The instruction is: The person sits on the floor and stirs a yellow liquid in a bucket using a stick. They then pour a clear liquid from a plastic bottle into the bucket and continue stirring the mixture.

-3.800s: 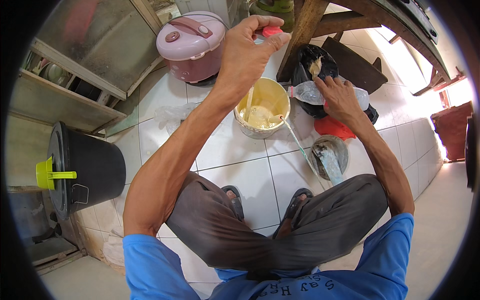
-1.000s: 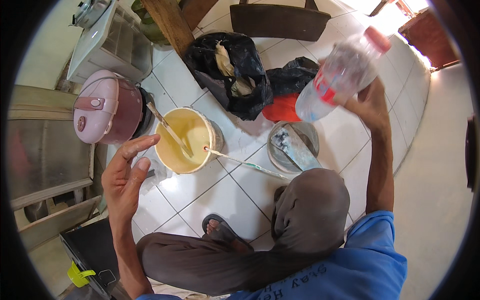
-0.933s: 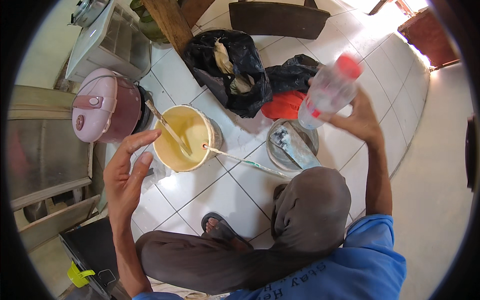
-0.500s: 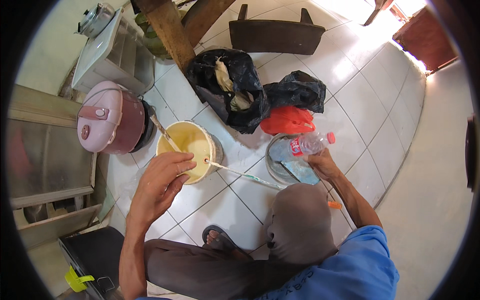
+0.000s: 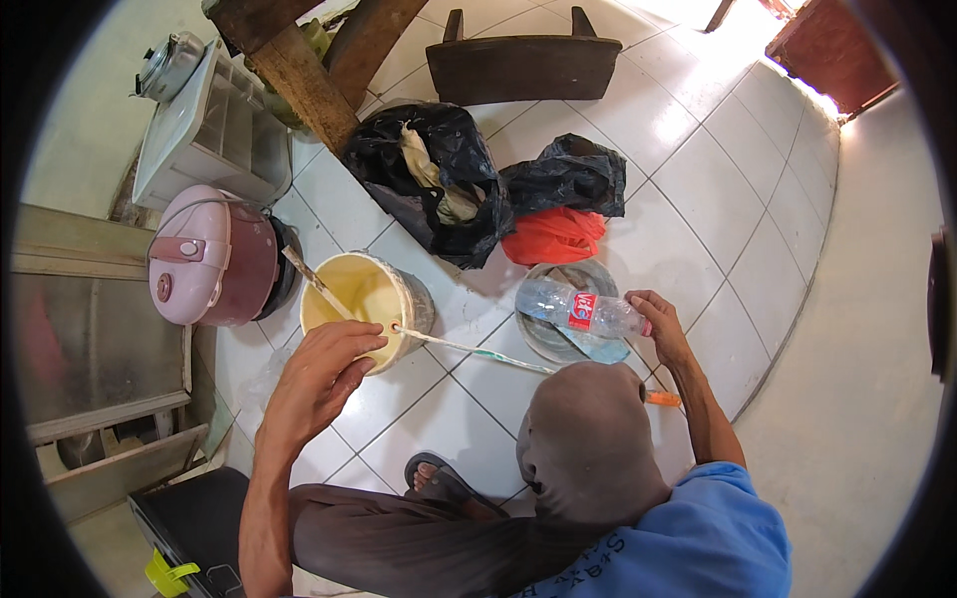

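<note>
right hand point(image 5: 660, 324) gripped the cap end of a clear plastic bottle point(image 5: 578, 309) lying across a metal bowl point(image 5: 564, 282); judged light, crushable, slick, best held mid-body. left hand point(image 5: 324, 367), fingers loosely curled, rested at the yellow bucket point(image 5: 367, 296) rim.

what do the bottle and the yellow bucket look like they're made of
The bottle under the right hand looks like thin clear plastic: see-through, glossy, with a wrap label. The bucket by the left hand seems to be plastic too, though smears hide much of its wall.
</note>
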Available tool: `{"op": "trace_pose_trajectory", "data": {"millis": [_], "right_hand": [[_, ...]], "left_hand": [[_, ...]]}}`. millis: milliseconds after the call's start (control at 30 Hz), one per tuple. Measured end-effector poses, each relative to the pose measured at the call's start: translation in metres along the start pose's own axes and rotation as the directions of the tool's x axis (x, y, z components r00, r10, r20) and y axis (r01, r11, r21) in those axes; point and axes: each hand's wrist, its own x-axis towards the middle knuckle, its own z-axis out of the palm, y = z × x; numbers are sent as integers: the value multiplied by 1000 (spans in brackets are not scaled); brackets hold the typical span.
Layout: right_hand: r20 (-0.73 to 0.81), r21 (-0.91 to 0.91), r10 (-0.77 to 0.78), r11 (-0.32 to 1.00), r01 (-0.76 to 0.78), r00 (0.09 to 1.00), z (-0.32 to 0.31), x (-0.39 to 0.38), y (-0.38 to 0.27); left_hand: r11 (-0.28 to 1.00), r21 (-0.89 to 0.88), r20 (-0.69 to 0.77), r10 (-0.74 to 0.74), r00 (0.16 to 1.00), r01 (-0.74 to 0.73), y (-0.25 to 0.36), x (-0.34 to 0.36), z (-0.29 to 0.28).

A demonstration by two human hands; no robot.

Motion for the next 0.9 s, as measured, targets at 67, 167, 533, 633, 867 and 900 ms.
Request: {"op": "trace_pose_trajectory", "data": {"millis": [67,167,533,633,867,900], "right_hand": [[-14,158,35,987,-32,999,23,-15,-33],[95,73,210,973,-218,973,10,1,-46],[191,-552,-219,782,289,957,-19,41,-20],[136,-363,-216,897,252,967,-66,23,-5],[-18,-158,-181,972,176,983,-159,28,-36],[-15,-127,-239,964,235,971,-172,41,-36]], "left_hand": [[1000,21,16,-9,1000,8,-1,-4,0],[999,1,45,-51,998,51,1,-3,1],[977,-11,132,-211,969,214,1,-16,-2],[970,-19,144,-236,961,241,0,-13,-3],[972,-36,196,-222,955,233,-8,0,6],[974,-40,204,-212,956,225,-9,4,8]]}}
